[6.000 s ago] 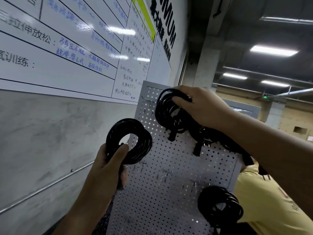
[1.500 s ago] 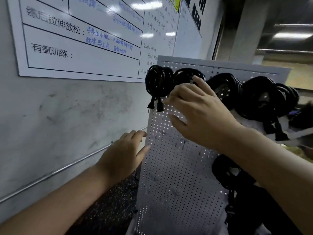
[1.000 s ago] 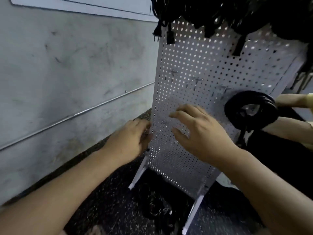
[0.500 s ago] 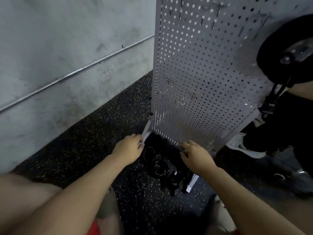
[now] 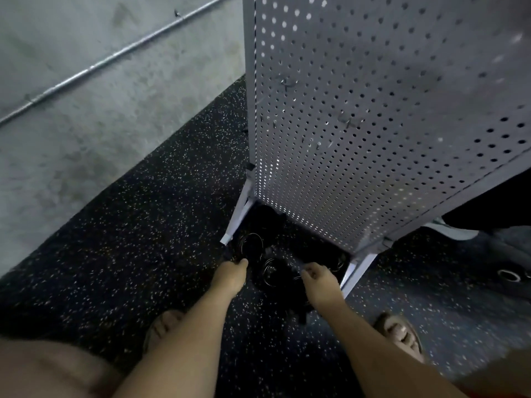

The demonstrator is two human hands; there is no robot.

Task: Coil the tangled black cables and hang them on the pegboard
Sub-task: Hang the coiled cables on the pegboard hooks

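A pile of tangled black cables (image 5: pixel 265 264) lies on the floor at the foot of the grey pegboard (image 5: pixel 373 116), with a few shiny loops showing. My left hand (image 5: pixel 230 275) reaches the pile's left edge with its fingers curled; the dim light hides whether it holds a cable. My right hand (image 5: pixel 317 282) is at the pile's right side, its fingers curled round a dark strand. The pegboard's lower part bears only bare metal hooks (image 5: pixel 288 83); its top is out of frame.
The pegboard stands on white metal feet (image 5: pixel 240 214) on black speckled rubber flooring (image 5: pixel 143 239). A concrete wall with a thin conduit (image 5: pixel 94 67) runs along the left. My sandalled feet (image 5: pixel 399 333) flank the pile. Another person's dark clothing (image 5: pixel 494 208) shows at right.
My view dropped from the hung coils at the pegboard's top to the floor. Both hands went down from the board to the cable pile at its base.
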